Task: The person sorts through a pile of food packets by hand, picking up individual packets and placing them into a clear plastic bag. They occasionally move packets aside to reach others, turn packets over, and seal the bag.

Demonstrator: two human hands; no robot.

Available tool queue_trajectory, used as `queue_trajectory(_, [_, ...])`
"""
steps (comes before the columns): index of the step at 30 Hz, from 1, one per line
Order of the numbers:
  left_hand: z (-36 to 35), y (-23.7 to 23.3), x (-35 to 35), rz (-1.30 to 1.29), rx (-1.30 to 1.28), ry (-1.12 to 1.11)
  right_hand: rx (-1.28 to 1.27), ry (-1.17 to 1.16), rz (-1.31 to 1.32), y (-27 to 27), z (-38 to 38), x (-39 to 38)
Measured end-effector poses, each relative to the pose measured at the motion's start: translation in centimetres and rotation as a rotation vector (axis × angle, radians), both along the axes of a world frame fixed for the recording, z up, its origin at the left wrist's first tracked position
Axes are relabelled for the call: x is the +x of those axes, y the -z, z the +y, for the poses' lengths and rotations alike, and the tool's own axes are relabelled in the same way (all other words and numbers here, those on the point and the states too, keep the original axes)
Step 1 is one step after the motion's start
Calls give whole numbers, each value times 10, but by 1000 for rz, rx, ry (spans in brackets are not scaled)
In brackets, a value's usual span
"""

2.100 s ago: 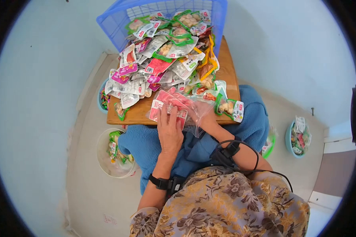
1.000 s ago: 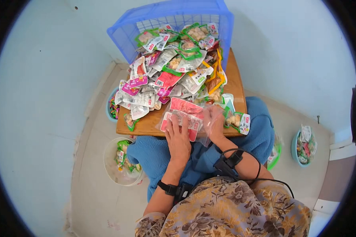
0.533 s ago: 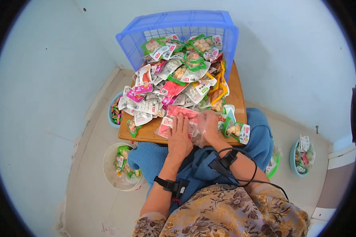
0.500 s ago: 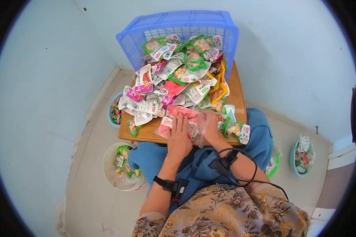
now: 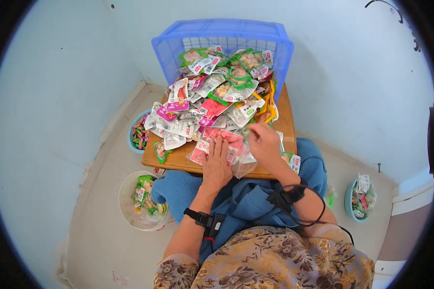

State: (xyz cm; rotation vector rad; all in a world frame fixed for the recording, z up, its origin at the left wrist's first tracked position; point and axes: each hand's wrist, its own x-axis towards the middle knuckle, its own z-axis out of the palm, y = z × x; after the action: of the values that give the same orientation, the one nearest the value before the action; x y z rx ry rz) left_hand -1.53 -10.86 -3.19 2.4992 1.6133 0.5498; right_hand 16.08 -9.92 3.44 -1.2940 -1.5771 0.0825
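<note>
My left hand (image 5: 217,166) lies flat, its fingers stretched over a clear plastic bag (image 5: 246,164) with pink-and-white snack packets (image 5: 198,155) in it. The bag rests at the near edge of a small wooden table (image 5: 176,164). Just above the bag's right side is my right hand (image 5: 266,148), its fingers curled in; what they pinch, if anything, is hidden. A heap of small sealed snack packets (image 5: 210,106) in white, green, red and purple spreads before both hands. A green-edged packet (image 5: 291,162) lies to the right of my right hand, partly covered by it.
The packets spill from a tipped blue plastic basket (image 5: 222,30) behind. Tubs stand on the floor: a blue basin (image 5: 130,138) of colourful small packets, a white bucket (image 5: 123,192), and a light-blue tub (image 5: 348,200). A cable (image 5: 318,212) hangs from my right wrist strap.
My right hand has moved up from the bag's right side toward the packet heap, fingers curled. My left hand stays on the bag. The view has shifted slightly.
</note>
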Motion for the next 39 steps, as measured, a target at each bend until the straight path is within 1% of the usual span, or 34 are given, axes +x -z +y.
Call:
queue_trajectory(1, [0,2,0,-31,15,3,6,-2,-1,-5,10,-8])
queue_trajectory(3, [2,6,-1,-63,37,3,120,-134,-169,-13,31,-21])
queue_trajectory(4, [2,7,-1,-88,50,-3,126,-137,-171,-14,42,-27])
queue_trajectory(6, [1,8,-3,-115,64,-16,116,-125,-435,-10,64,-37])
queue_trajectory(7, [1,8,-3,-92,36,-13,168,-157,-491,-7,75,-43])
queue_trajectory(8, [2,7,-3,-70,7,-10,173,-163,-492,-4,82,-47])
queue_trajectory(10, [0,5,-3,-39,2,-18,164,-205,-699,-7,91,-56])
queue_trajectory(11, [0,4,-2,-6,-7,-18,2,-209,-788,-5,96,-61])
queue_trajectory(14, [-1,-2,0,9,-21,-20,26,-196,-863,7,110,-67])
queue_trajectory(18, [1,0,-1,2,-4,-11,-11,-200,-908,4,115,-68])
queue_trajectory(21, [2,0,-1,-21,16,-10,39,-221,-850,3,114,-65])
queue_trajectory(23, [2,0,-1,-44,9,-7,89,-263,-658,-4,110,-63])
queue_trajectory(24, [1,0,0,-46,6,-8,86,-265,-660,-7,108,-61])
queue_trajectory(26, [1,-2,-1,-28,-4,-12,224,-258,-349,-12,109,-58])
queue_trajectory(27, [1,-1,-1,-29,-6,-14,222,-260,-350,-13,111,-55])
queue_trajectory(29, [2,-1,0,11,-7,-17,249,-307,-78,-15,114,-46])
queue_trajectory(30, [3,1,1,11,-9,-13,247,-303,-79,-18,114,-44])
queue_trajectory(32, [3,5,1,13,25,-30,114,-332,218,-21,114,-38])
queue_trajectory(33, [3,4,1,13,23,-26,94,-367,348,-32,108,-38])
queue_trajectory(34, [3,3,1,22,7,-29,94,-362,349,-33,108,-35])
queue_trajectory(36, [2,3,1,30,-7,-27,-63,-235,376,-35,109,-26])
queue_trajectory(37, [3,3,1,27,-8,-27,12,-245,448,-31,114,-24])
queue_trajectory(38, [3,3,1,24,-10,-28,14,-243,448,-30,117,-22])
queue_trajectory(39, [2,3,1,24,-10,-26,16,-236,536,-30,120,-19])
